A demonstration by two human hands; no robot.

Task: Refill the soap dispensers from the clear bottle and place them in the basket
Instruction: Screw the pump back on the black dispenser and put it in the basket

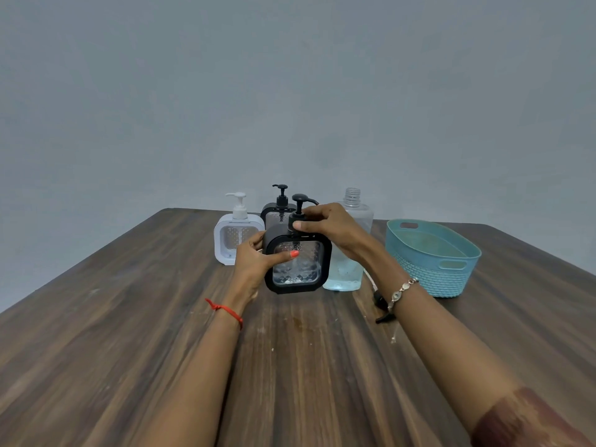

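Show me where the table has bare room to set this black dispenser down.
Bare wood lies in front of the held black dispenser, out to the table's near edge, and left of the white dispenser. Crowded: the back row of white dispenser, rear black dispenser and clear bottle; a loose black pump lies between bottle and basket.

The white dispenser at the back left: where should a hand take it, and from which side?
Grip the white dispenser round its flat, upright body, thumb on the front face and fingers behind, coming from its left, which is free. The rear black dispenser stands close on its right, and the slim pump on top would likely sink.
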